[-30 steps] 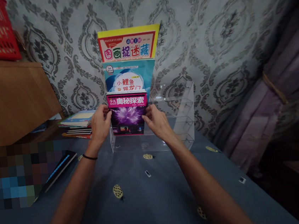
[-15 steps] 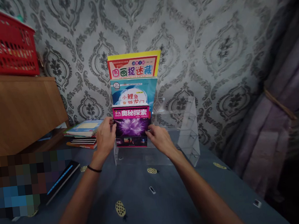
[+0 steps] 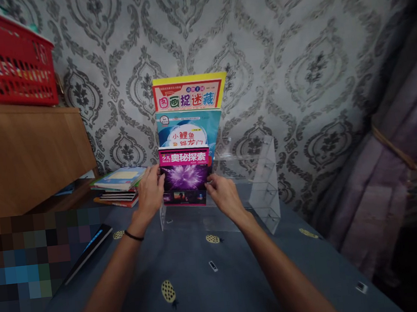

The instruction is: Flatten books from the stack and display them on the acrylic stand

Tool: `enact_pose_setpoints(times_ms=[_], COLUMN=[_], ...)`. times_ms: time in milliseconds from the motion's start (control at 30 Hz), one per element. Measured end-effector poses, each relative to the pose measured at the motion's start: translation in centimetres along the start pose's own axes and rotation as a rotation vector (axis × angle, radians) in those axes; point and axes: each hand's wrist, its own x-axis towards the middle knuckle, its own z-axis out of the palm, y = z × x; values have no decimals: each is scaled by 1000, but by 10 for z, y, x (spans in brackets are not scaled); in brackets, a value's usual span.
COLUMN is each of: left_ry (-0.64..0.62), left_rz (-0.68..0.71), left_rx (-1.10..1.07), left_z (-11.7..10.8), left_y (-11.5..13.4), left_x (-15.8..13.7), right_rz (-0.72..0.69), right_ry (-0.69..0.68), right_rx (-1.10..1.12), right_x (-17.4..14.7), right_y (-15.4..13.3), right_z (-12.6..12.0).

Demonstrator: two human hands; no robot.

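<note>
A purple-and-pink book (image 3: 185,178) stands upright at the left of a clear tiered display rack (image 3: 264,190). My left hand (image 3: 151,188) grips its left edge, and at its lower right edge my right hand (image 3: 223,192) pinches the cover between thumb and fingers. Rising behind it are a blue book (image 3: 190,123) with a fish-tale title and, higher still, a red-bordered picture book (image 3: 187,96) with a yellow edge. The lower tiers of the rack show faintly through the clear plastic.
Left of the rack lies a stack of books (image 3: 118,185). A dark book (image 3: 88,250) rests nearer, partly covered by a blurred patch. A red basket (image 3: 8,63) tops a wooden cabinet (image 3: 25,155). A tied curtain (image 3: 373,198) hangs at the right.
The view has shifted slightly, so everything sits a little further right. Both hands keep their hold on the purple-and-pink book, which stays in place at the rack.
</note>
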Motion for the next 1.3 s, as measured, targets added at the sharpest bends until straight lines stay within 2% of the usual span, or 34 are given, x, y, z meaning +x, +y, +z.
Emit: enact_pose_setpoints(times_ms=[267,467,900,1067,1300], left_ry=[-39,-10,-65,-35,-111], left_rz=[-3,-6,-21,9,-27], left_rx=[-34,-82,155,170,193], left_z=[2,5,2,4,0], left_y=[-7,-11,-1,-3,-1], left_x=[0,-1,-3,-5,-4], right_rz=[38,53,54,58,54], right_ry=[-9,-18,-17,-5,-9], right_rx=[-11,-17,-7,3,35], right_x=[-2,-2,-3,-2,-2], right_y=[-4,-5,-6,-5,-5], right_z=[-2,-1,-2,1,1])
